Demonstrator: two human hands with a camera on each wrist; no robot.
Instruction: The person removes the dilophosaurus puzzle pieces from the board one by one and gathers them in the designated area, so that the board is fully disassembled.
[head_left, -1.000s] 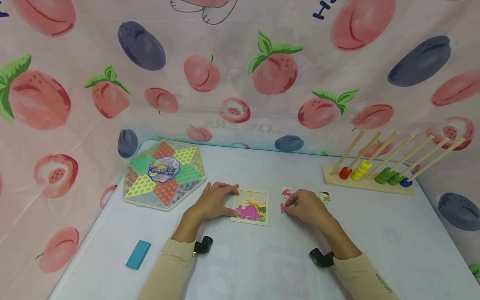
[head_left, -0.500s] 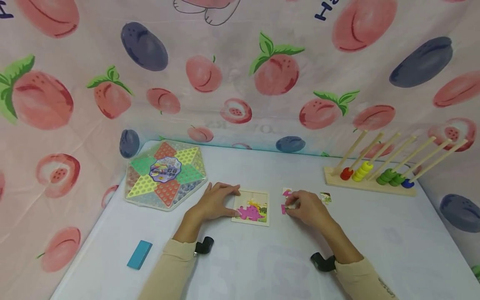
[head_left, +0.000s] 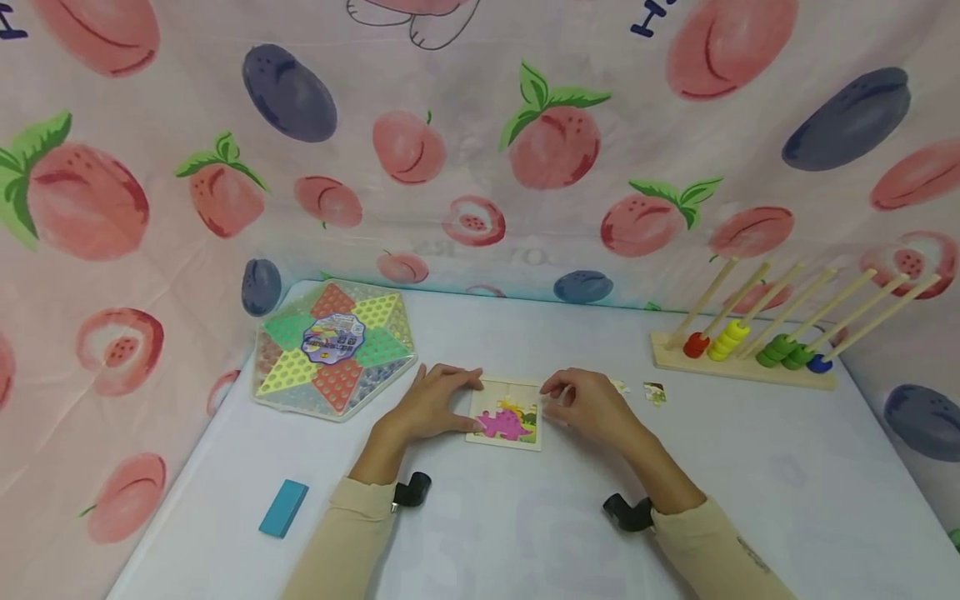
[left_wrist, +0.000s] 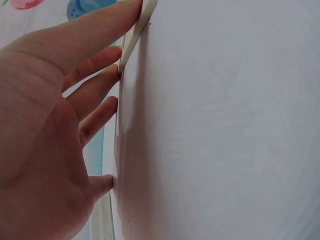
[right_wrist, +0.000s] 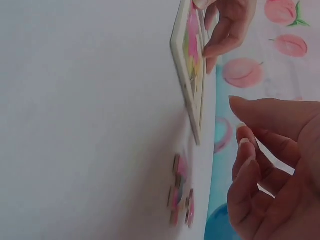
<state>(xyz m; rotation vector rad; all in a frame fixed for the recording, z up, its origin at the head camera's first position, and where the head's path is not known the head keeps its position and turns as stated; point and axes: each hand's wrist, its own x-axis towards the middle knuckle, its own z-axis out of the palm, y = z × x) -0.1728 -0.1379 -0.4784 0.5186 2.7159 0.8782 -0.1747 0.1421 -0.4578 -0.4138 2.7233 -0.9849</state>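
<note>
Pale wood frames the dinosaur puzzle [head_left: 504, 426] on the white table [head_left: 525, 533], its left side pinched by the left hand [head_left: 429, 403]. At its right edge hangs the right hand [head_left: 596, 407], fingers bent; whether they pinch a piece I cannot tell. Loose puzzle pieces [head_left: 655, 392] lie beyond, then a bead abacus [head_left: 738, 362].

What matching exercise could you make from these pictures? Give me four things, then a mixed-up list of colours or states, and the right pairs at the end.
Things:
1. puzzle tray
2. rectangular block
3. pegged rack
4. game board

Colours or states:
A. carries red, yellow, green and blue beads
B. shows a red, yellow and green star
C. held by the left hand
D. plain blue

Pairs: 1-C, 2-D, 3-A, 4-B
</note>
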